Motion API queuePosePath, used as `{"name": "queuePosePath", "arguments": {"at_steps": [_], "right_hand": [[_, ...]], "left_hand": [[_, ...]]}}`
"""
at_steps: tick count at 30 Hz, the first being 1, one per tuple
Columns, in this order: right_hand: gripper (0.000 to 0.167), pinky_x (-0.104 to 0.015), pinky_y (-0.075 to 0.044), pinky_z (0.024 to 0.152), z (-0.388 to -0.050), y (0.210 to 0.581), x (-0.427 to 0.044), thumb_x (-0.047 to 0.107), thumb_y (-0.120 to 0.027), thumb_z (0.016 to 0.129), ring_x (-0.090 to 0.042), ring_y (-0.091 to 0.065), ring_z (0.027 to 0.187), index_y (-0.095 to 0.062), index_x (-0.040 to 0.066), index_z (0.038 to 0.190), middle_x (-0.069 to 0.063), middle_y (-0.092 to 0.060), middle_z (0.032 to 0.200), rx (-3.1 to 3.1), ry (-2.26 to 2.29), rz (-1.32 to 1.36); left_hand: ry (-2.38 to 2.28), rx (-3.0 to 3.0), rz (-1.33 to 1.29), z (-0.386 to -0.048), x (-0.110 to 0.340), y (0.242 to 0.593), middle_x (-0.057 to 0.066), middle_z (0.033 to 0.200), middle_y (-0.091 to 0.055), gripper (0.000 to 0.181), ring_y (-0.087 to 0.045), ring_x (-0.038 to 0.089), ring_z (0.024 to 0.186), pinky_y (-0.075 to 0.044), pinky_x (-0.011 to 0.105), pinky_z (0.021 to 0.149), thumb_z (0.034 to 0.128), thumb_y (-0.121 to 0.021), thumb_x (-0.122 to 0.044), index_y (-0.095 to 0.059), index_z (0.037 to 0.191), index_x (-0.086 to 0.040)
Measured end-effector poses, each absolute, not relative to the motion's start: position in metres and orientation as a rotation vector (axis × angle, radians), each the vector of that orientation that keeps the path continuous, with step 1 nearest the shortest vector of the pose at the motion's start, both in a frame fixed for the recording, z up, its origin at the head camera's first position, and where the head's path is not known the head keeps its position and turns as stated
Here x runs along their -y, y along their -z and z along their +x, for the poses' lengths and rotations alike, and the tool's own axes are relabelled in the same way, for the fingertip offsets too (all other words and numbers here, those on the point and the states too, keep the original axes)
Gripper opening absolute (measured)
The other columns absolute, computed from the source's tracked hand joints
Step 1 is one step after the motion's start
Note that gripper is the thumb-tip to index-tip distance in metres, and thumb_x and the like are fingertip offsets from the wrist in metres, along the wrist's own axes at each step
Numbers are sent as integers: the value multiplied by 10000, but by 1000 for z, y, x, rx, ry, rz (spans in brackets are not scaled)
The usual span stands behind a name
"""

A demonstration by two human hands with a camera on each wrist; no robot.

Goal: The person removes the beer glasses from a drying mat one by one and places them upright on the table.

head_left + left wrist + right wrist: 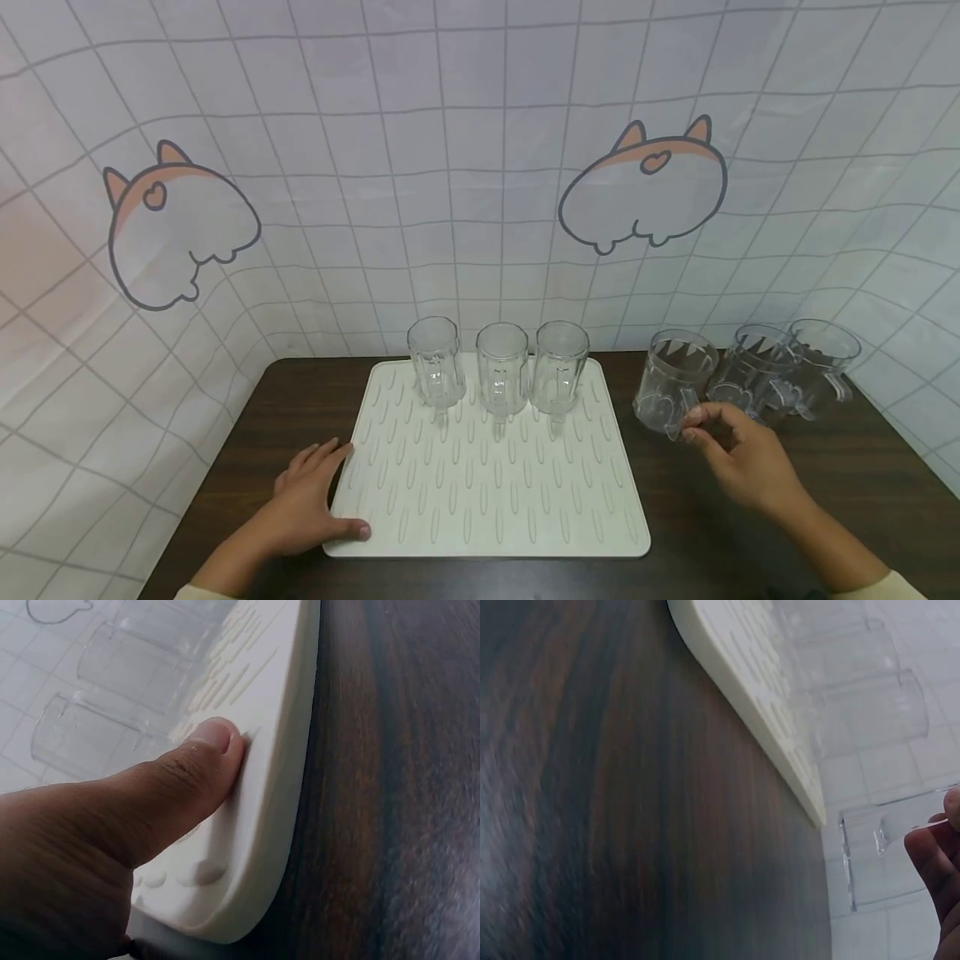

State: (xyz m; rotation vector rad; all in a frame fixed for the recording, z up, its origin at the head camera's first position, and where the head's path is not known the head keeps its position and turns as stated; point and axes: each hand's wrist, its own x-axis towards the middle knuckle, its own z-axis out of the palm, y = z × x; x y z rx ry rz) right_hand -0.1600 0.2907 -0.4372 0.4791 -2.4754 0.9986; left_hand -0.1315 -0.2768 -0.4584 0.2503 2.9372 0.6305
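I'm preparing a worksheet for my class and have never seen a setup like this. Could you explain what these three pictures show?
There is no machine here: a person works with two bare hands. The widest picture comes from a camera worn on the head, looking forward and down. The other two come from cameras on the left and right wrists, each looking at its own hand's work.

On the dark table lies a pale, ridged mat, with three clear mugs in a row along its far side. The left hand rests at the mat's left edge, thumb on top. To the right of the mat, the right hand pinches the handle of a fourth mug; two more mugs stand beyond it.
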Motion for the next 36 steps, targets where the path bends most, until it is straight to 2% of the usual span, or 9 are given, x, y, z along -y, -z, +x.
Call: {"name": "queuePosePath", "arguments": {"at_steps": [8,16,28,32,36], "right_hand": [[249,-123,-499,661,-166,437,-299,-32,-767,887,46,-650,832,-630,72,1068,-50,-704,984,2524,-980,442],[218,-102,-491,686,-172,441,-309,0,-756,911,108,-610,875,-630,63,1077,-79,-709,1010,2553,-971,386],[221,-116,-487,673,-178,445,-319,37,-760,921,92,-616,886,-627,77,1093,-94,-723,1027,2577,-946,375],[209,-127,-496,671,-180,446,-322,61,-757,931,29,-652,886,-628,86,1094,-101,-727,1030,2592,-929,355],[201,-135,-502,671,-181,448,-325,72,-755,936,-129,-717,877,-632,77,1095,-107,-727,1025,2604,-909,334]], "left_hand": [[-611,-2895,276,-132,283,457,290,1589,-315,1263,-227,578,1423,-211,820,999,595,-881,-698,-391,1552,-34],[-608,-2869,332,-130,289,456,284,1601,-298,1285,-224,576,1432,-211,834,991,590,-875,-707,-371,1559,-32],[-619,-2852,402,-130,296,453,256,1616,-287,1285,-226,564,1445,-236,846,967,585,-867,-716,-364,1565,-55],[-614,-2846,415,-130,298,453,249,1619,-286,1300,-222,559,1450,-244,845,964,576,-866,-724,-353,1571,-64],[-611,-2841,444,-129,299,453,252,1619,-281,1336,-213,564,1450,-253,851,950,562,-855,-753,-331,1580,-65]]}}
